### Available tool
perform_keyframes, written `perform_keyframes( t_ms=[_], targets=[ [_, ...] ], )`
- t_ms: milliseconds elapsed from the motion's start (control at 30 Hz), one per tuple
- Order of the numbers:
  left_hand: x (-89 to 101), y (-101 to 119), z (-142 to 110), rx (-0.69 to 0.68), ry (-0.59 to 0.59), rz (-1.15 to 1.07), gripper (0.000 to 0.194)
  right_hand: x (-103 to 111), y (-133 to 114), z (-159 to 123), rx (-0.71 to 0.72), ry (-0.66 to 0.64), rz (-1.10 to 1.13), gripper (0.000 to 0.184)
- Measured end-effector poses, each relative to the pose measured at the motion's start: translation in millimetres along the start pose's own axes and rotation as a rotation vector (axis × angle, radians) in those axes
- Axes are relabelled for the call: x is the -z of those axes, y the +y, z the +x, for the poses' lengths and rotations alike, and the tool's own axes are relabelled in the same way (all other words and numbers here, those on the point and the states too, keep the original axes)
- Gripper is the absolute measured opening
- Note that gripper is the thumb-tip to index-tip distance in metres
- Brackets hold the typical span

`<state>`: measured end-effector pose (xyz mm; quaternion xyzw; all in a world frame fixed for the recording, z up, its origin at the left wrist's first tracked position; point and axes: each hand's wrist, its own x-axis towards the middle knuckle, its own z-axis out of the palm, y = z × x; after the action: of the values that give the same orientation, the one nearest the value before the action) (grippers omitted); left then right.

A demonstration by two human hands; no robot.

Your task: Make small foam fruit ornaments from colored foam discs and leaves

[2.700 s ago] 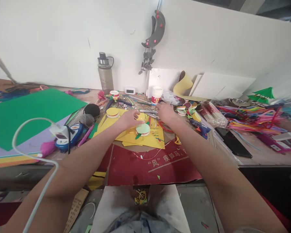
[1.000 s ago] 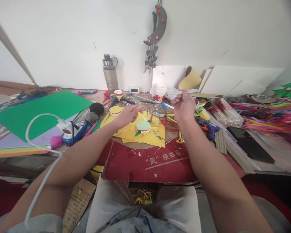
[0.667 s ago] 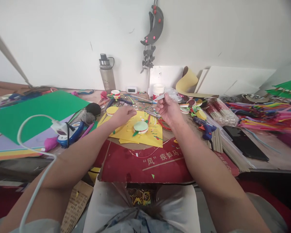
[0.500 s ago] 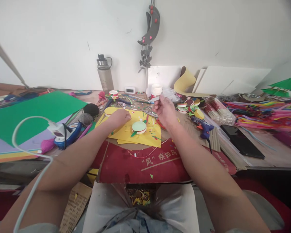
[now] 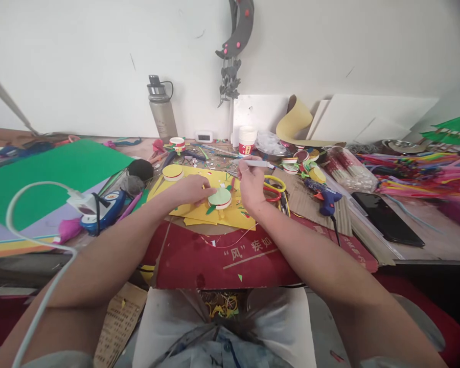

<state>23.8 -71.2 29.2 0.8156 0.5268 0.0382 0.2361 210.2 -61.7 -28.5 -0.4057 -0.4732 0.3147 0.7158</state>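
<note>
My left hand (image 5: 193, 190) reaches over the yellow paper (image 5: 199, 219), its thumb and fingers at the left edge of a low round piece with a pale green top (image 5: 220, 197). That piece has a white and red rim, like a cut-down paper cup, and small green leaf shapes stick out from it. A white pen (image 5: 255, 163) lies across my right hand (image 5: 251, 181), with the fingers closed round it, above and right of the round piece. Scissors with yellow and red handles (image 5: 275, 185) lie just right of that hand, partly hidden by it.
Another round piece with a yellow top (image 5: 173, 172) sits left. Stacked paper cups (image 5: 247, 140) and a bottle (image 5: 161, 110) stand at the back. A blue glue gun (image 5: 327, 199) and black phone (image 5: 387, 219) lie right. A white cable (image 5: 42, 286) hangs at left.
My left hand has moved right and down to the round green-topped piece. The right hand has come lower and left, the pen now lying sideways. The view has tilted slightly down.
</note>
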Motion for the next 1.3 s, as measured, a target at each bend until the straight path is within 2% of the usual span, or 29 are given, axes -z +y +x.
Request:
perform_keyframes(
  t_ms=[100, 300, 500, 700, 833, 967, 1067, 1167, 1300],
  targets=[
    [-1.1, -3, 2, -0.042, -0.026, 0.007, 0.035, -8, 9, -8, -0.003, -0.002, -0.017, 0.025],
    [-9.4, -9, 8, -0.112, 0.128, -0.016, 0.035, -10, 2, -13, 0.040, -0.045, -0.046, 0.025],
    [-16.5, 4, 3, -0.081, 0.171, 0.065, 0.042, -15, -7, -22, 0.125, -0.044, -0.112, 0.024],
    [-21.7, 13, -1, -0.085, 0.168, 0.090, 0.034, -19, -5, -28, 0.166, -0.080, -0.124, 0.029],
    [-23.4, 18, -4, -0.077, 0.207, 0.053, 0.028, -18, -9, -27, 0.233, -0.045, -0.120, 0.033],
    [-24.1, 20, -6, -0.039, 0.284, -0.038, 0.030, -17, -13, -25, 0.244, -0.026, -0.121, 0.033],
    [-23.6, 18, -5, -0.072, 0.355, -0.144, 0.033, -16, -13, -22, 0.265, -0.017, -0.092, 0.031],
    [-22.4, 17, -3, -0.136, 0.412, -0.372, 0.033, -13, -13, -17, 0.314, -0.002, -0.093, 0.026],
    [-21.5, 19, -2, -0.128, 0.365, -0.783, 0.058, -9, -15, -11, 0.400, 0.048, -0.134, 0.021]
  ],
)
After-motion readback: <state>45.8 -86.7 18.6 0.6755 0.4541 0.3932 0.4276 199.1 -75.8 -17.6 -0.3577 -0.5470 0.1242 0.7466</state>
